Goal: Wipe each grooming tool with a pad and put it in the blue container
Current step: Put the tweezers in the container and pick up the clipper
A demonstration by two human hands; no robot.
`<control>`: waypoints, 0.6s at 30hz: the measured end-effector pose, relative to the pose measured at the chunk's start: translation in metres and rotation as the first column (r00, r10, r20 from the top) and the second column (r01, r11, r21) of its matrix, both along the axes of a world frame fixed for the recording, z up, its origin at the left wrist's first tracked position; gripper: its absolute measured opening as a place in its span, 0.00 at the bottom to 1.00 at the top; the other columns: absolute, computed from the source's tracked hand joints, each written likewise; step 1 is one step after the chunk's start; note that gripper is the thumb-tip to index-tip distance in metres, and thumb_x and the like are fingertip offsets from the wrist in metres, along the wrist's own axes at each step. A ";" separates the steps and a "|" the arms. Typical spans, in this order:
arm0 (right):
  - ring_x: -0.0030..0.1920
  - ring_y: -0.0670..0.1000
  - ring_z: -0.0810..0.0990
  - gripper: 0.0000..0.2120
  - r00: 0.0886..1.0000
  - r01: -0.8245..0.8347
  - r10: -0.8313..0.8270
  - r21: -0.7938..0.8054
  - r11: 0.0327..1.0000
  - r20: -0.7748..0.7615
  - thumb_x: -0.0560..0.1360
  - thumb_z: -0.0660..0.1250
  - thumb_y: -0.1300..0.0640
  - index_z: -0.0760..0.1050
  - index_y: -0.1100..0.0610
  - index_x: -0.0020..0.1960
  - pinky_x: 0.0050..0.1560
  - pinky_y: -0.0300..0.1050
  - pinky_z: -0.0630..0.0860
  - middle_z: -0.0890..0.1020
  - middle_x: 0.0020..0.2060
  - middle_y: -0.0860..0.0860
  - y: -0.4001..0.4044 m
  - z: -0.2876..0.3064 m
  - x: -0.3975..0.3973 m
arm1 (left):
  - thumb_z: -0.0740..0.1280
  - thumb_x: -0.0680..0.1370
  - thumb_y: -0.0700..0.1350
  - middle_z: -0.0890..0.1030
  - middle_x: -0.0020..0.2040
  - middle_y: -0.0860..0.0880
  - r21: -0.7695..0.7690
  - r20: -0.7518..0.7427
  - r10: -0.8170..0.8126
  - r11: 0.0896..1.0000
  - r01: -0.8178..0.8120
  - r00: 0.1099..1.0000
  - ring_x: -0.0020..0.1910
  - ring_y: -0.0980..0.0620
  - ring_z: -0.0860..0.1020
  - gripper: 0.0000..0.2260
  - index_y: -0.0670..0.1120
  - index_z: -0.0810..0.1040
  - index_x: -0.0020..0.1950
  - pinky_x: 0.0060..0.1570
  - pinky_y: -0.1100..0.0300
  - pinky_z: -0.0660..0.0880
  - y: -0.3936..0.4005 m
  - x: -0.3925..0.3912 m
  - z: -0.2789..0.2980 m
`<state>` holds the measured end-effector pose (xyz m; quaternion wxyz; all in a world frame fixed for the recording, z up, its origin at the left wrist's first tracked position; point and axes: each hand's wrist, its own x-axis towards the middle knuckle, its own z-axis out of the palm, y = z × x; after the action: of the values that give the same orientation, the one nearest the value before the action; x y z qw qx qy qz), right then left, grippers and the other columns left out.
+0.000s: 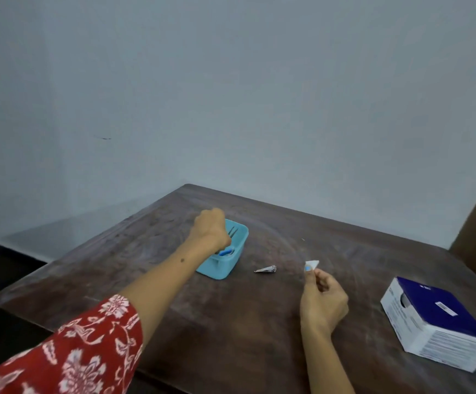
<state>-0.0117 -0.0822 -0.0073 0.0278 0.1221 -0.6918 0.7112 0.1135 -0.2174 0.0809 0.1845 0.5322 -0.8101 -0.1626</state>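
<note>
Dark wooden table [231, 322]: blue container [231, 261] holding dark thin tools and a blue-handled item; nail clipper [265, 269] lying just right of it. Left hand [211, 229], red floral sleeve, over the container, fingers curled, grip cannot be told. Right hand [322, 301] pinching a white pad [311, 264] above the table; blue-and-white box [437, 322] at far right.

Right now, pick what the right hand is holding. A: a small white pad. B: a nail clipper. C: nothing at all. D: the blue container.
A: the right hand pinches a small white pad between its fingertips above the table, while the nail clipper lies apart on the wood and the blue container sits under the left hand.
</note>
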 end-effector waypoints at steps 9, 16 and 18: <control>0.38 0.49 0.78 0.10 1.000 -0.030 0.030 -0.002 1.000 -0.003 0.73 0.70 0.55 0.81 0.61 0.49 0.45 0.39 0.70 0.80 0.35 0.51 0.002 0.001 0.000 | 0.68 0.71 0.34 0.79 0.53 0.40 -0.031 0.132 -0.047 0.998 0.052 0.990 0.52 0.44 0.78 0.05 0.39 0.73 0.43 0.40 0.60 0.73 0.002 -0.014 -0.004; 0.38 0.49 0.79 0.10 0.999 -0.039 0.037 -0.067 0.997 -0.035 0.73 0.69 0.61 0.78 0.54 0.54 0.45 0.39 0.70 0.83 0.39 0.51 0.002 0.001 0.002 | 0.61 0.71 0.29 0.79 0.49 0.36 -0.350 0.124 -0.146 0.919 0.181 0.981 0.49 0.38 0.78 0.06 0.36 0.74 0.45 0.41 0.51 0.72 0.033 -0.018 0.012; 0.38 0.49 0.79 0.15 0.997 -0.053 0.049 -0.069 0.996 -0.065 0.73 0.68 0.62 0.75 0.50 0.57 0.45 0.40 0.70 0.82 0.37 0.49 0.002 0.001 0.003 | 0.60 0.72 0.31 0.79 0.50 0.36 -0.362 0.171 -0.251 0.883 0.298 0.953 0.51 0.36 0.76 0.09 0.36 0.75 0.50 0.45 0.48 0.72 0.044 -0.026 0.000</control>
<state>-0.0091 -0.0804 -0.0063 0.0357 0.1610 -0.6618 0.7313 0.0871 -0.1736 0.0813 0.2113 0.3742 -0.9029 0.0065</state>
